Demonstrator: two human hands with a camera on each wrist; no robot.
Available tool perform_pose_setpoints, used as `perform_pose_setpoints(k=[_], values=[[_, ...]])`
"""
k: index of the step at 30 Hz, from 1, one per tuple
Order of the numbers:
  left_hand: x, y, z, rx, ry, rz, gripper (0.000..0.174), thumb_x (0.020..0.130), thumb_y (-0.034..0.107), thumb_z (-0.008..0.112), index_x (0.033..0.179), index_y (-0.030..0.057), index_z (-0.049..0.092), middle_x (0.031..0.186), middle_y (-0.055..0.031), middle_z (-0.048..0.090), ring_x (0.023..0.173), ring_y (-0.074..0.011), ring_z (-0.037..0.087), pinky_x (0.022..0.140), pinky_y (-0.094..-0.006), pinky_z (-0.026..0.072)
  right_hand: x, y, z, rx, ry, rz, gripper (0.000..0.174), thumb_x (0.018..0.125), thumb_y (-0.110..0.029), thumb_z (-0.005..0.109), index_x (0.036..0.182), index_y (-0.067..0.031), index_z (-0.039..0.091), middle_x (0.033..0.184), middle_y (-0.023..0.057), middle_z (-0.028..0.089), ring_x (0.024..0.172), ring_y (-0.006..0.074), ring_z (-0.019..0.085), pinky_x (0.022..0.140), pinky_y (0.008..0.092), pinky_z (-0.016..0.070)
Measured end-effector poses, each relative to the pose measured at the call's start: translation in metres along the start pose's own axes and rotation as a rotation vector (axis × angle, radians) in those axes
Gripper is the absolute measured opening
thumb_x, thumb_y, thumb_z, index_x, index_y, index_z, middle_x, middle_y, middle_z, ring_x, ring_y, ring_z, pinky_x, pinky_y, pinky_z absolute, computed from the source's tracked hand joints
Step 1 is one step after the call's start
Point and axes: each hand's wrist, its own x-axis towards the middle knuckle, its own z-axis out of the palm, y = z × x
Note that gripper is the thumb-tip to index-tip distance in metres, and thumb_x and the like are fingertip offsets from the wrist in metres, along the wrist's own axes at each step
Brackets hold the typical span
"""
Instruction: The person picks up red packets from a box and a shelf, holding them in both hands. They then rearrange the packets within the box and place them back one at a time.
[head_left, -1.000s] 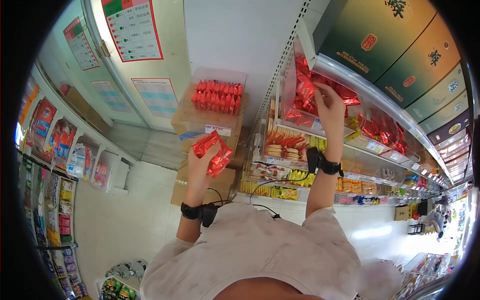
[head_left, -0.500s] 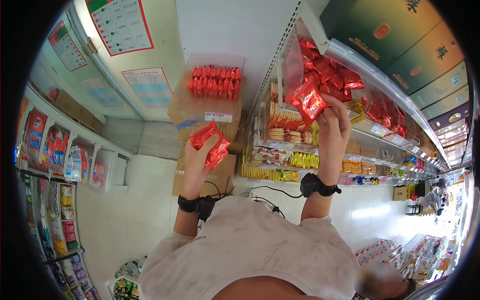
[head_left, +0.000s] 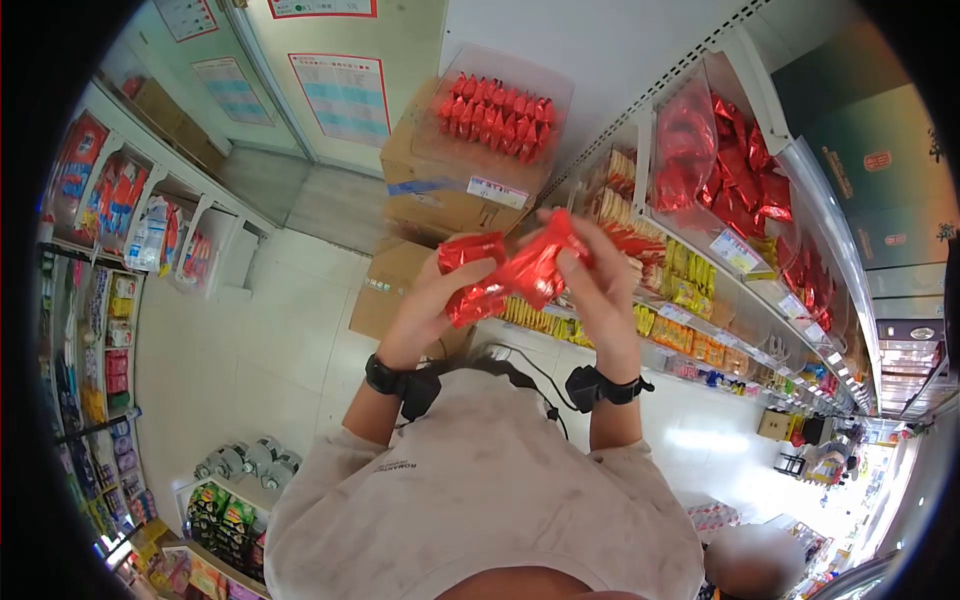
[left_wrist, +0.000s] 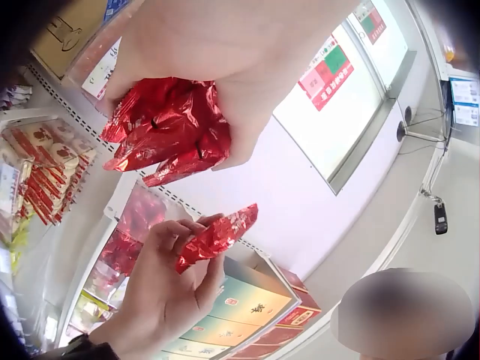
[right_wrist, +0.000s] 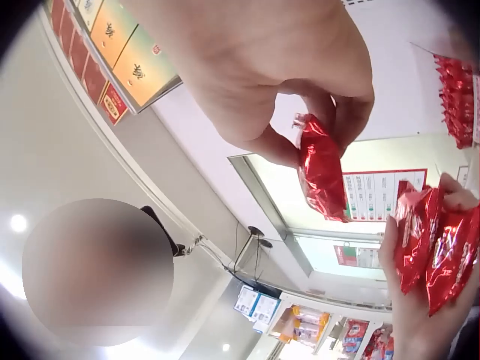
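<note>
A single red packet, pinched between the fingers and thumb of the right hand, its long axis running roughly 1 to 7 o'clock in the head view, lies near 3 o'clock from the bunched packets gripped by the left hand.

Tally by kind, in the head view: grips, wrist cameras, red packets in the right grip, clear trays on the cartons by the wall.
Grips: 2 (left grip, right grip)
Wrist cameras: 2
Red packets in right grip: 1
Clear trays on the cartons: 1
Total: 6
</note>
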Motion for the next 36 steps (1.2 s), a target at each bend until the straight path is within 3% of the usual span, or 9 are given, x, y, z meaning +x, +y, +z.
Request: perform_pose_setpoints(k=[4,5,9,11,16,20,29,34,36], values=[[0.002,-0.012,-0.002,-0.025,-0.118,0.069,0.048,0.094,0.012,0.069,0.136,0.0017,0.049,0.128,-0.0111,0.06,0.113,-0.0188,0.064,0.093,-0.0377,0.0569,0.011,0.005,-0.011,-0.354,-0.374,-0.152,0.052,0.093,-0.004,0.07,0.142,0.0002,0.052,0.116,0.0066,0.059,0.105,0.0154,0.061,0.096,0.0302,0.0482],[0.002,-0.015,-0.005,0.0,-0.143,0.065,0.05,0.097,0.016,0.066,0.14,0.0016,0.045,0.132,-0.0125,0.058,0.118,-0.0201,0.061,0.099,-0.0397,0.0544,0.009,0.004,-0.01,-0.314,-0.348,-0.048,0.049,0.089,-0.004,0.074,0.135,-0.0005,0.056,0.119,0.0056,0.056,0.107,0.0157,0.061,0.096,0.0308,0.0492],[0.001,-0.028,0.007,-0.091,-0.144,0.08,0.052,0.1,0.025,0.064,0.143,0.0022,0.043,0.132,-0.0124,0.059,0.117,-0.021,0.063,0.097,-0.0396,0.0558,0.012,0.029,-0.018,-0.022,-0.123,-0.017,0.032,0.087,-0.002,0.076,0.116,-0.0019,0.063,0.112,0.0051,0.061,0.104,0.013,0.062,0.09,0.0293,0.0517],[0.009,-0.039,0.002,-0.069,-0.122,0.126,0.052,0.102,0.029,0.06,0.143,0.0022,0.043,0.131,-0.0121,0.06,0.115,-0.0213,0.065,0.096,-0.0393,0.0565,0.017,0.038,-0.025,-0.037,-0.127,-0.036,0.034,0.088,-0.003,0.076,0.119,-0.0016,0.062,0.11,0.0058,0.064,0.103,0.0129,0.063,0.089,0.0286,0.052],[0.015,-0.052,0.018,0.161,0.229,0.196,0.044,0.107,0.036,0.048,0.137,0.0025,0.047,0.121,-0.0093,0.065,0.101,-0.0164,0.069,0.089,-0.0355,0.0585,0.023,0.058,-0.026,0.107,-0.065,0.004,0.035,0.093,-0.011,0.072,0.125,-0.0004,0.061,0.111,0.0069,0.066,0.103,0.0134,0.064,0.09,0.0288,0.0519],[0.018,-0.055,0.014,0.181,0.328,0.273,0.046,0.108,0.041,0.043,0.134,0.0038,0.048,0.116,-0.0072,0.066,0.096,-0.0137,0.068,0.084,-0.0338,0.0591,0.037,0.091,-0.027,0.129,-0.028,0.0,0.036,0.095,-0.016,0.072,0.125,-0.0005,0.06,0.112,0.0075,0.067,0.103,0.0136,0.064,0.091,0.0292,0.0517],[0.005,-0.037,0.027,0.151,0.249,0.369,0.047,0.102,0.029,0.062,0.138,0.0039,0.045,0.127,-0.0101,0.061,0.11,-0.0184,0.066,0.093,-0.0358,0.0574,0.045,0.093,-0.021,0.036,-0.166,-0.068,0.032,0.1,-0.017,0.063,0.126,0.0027,0.061,0.109,0.0103,0.07,0.101,0.0158,0.066,0.092,0.0302,0.0507],[0.014,-0.026,0.019,0.129,0.313,0.458,0.046,0.103,0.029,0.059,0.14,0.0028,0.047,0.129,-0.009,0.063,0.112,-0.0177,0.065,0.096,-0.0334,0.0548,0.05,0.097,0.005,-0.112,-0.096,-0.134,0.042,0.106,-0.02,0.052,0.141,0.0031,0.052,0.12,0.0153,0.066,0.111,0.0175,0.062,0.098,0.0296,0.0467],[0.021,-0.016,0.0,0.08,0.323,0.454,0.045,0.1,0.023,0.066,0.136,0.0014,0.05,0.127,-0.0112,0.063,0.112,-0.0178,0.065,0.095,-0.0337,0.0555,0.053,0.096,0.02,-0.1,-0.084,-0.135,0.047,0.107,-0.022,0.051,0.147,0.0027,0.045,0.126,0.0165,0.063,0.116,0.0176,0.059,0.101,0.0291,0.0449]])
